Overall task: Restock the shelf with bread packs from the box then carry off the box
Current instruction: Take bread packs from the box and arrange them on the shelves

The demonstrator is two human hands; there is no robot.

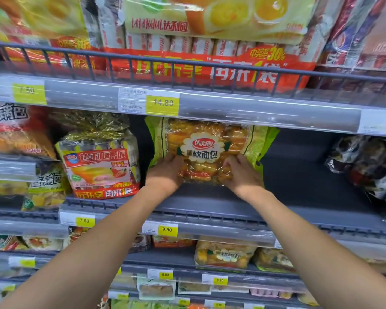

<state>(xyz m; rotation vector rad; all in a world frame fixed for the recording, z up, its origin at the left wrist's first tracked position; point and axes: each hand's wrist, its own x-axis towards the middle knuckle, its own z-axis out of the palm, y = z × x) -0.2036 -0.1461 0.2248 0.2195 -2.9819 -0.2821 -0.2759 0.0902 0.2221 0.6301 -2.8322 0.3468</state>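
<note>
The bread pack (202,148) stands upright on the middle shelf (299,188), its clear front with the white flower-shaped label facing outward and its green side flaps spread to both sides. Its top reaches up just under the price strip of the shelf above. The left hand (165,172) grips the pack's lower left corner, its fingers curled onto the front of the wrapper. The right hand (242,172) grips the lower right corner the same way, fingers bent over the plastic; both thumbs are hidden behind the hands. Both bare forearms reach up and in from the bottom corners of the view.

Just beside the pack on the left stands a pie pack (100,166) with a gold gathered top and a red band along its base; a narrow dark gap separates the two. To the right of the bread pack the grey shelf deck lies bare as far as a cluster of dark wrapped packs (366,161) at the far right. A low rail (210,214) runs along the shelf's front edge, and below it a yellow price tag (167,229) reads 9.90. On the strip above, another yellow tag (162,103) reads 14.80. A large red and green pack (210,68) fills the top shelf behind a wire rail. One shelf lower lie similar bread packs (225,253), flat on their backs.
</note>
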